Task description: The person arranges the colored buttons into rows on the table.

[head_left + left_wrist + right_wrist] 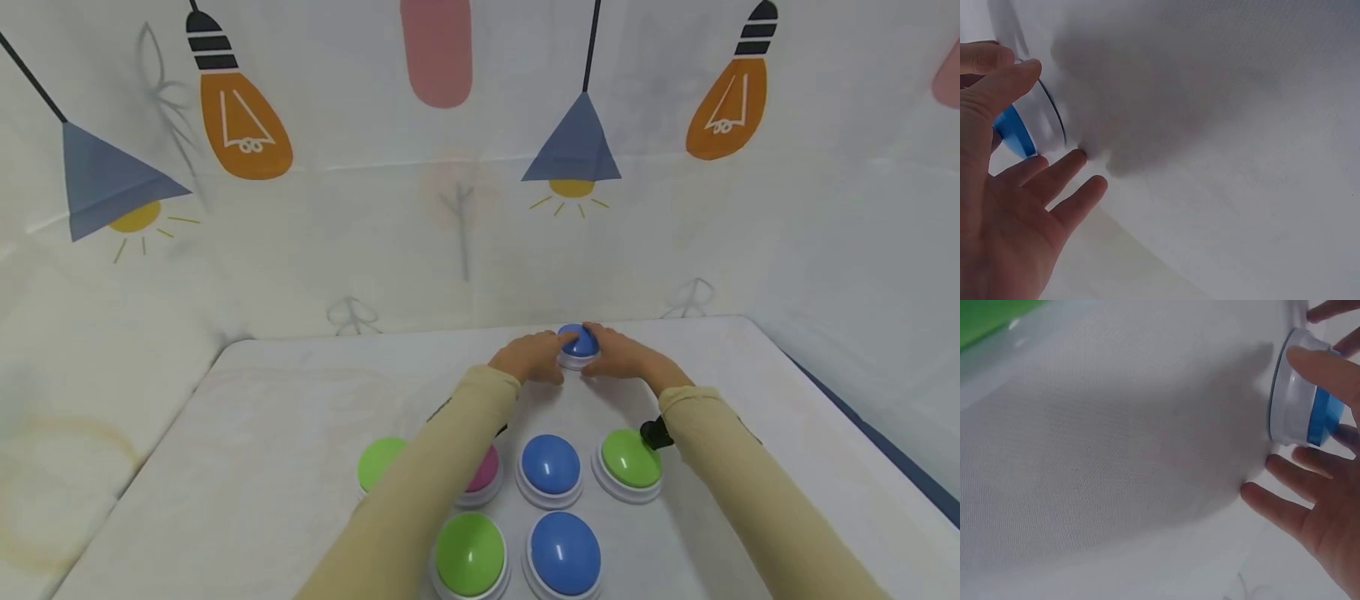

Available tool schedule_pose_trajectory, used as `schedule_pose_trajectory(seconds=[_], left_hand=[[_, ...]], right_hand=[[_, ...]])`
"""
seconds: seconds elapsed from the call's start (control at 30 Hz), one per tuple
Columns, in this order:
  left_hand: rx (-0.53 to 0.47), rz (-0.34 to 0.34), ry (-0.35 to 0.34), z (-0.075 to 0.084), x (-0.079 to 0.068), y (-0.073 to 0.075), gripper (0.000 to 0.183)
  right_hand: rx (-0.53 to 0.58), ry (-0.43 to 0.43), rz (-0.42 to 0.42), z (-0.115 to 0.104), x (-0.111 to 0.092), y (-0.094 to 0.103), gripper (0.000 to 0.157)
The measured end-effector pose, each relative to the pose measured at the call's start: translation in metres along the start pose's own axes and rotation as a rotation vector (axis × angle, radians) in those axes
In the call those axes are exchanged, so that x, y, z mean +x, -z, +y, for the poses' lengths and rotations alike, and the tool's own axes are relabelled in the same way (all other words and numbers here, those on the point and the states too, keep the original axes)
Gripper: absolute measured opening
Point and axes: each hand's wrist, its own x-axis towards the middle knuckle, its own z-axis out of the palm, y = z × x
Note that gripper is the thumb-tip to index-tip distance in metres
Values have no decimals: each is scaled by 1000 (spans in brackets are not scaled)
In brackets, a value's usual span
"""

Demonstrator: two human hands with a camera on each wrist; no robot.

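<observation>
A blue domed push button [577, 340] with a white round base stands near the table's far edge, between both hands. My left hand [534, 354] grips its left side. In the left wrist view, the left thumb lies along the white base [1047, 119] while the lower fingers spread near the tabletop. From the other side my right hand [624, 353] grips the same button, its thumb against the base [1288, 394] in the right wrist view. Parts of the blue dome are hidden behind the fingers.
Closer in stand a blue button [551, 464], a green button [632, 458], a larger-looking blue one [565, 553] and a green one [470, 554]. The left sleeve partly covers a pink button [486, 471] and another green button [380, 461]. A printed cloth [495, 242] hangs behind the table.
</observation>
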Motion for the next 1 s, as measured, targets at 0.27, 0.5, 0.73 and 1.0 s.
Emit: schedule_pose_trajectory(seconds=[0.27,0.5,0.73,1.0], left_hand=[[-22,-14,-38,-1,-2,2,81],[-20,-13,-39,-3,-2,0,79],[-14,-27,-22,-2,2,-1,79],[9,-14,-24,0,2,0,77]], right_hand=[[-84,42,48,3,5,0,79],[-120,40,76,1,6,1,74],[-93,51,105,-1,3,2,74],[-89,77,164,2,-1,3,71]])
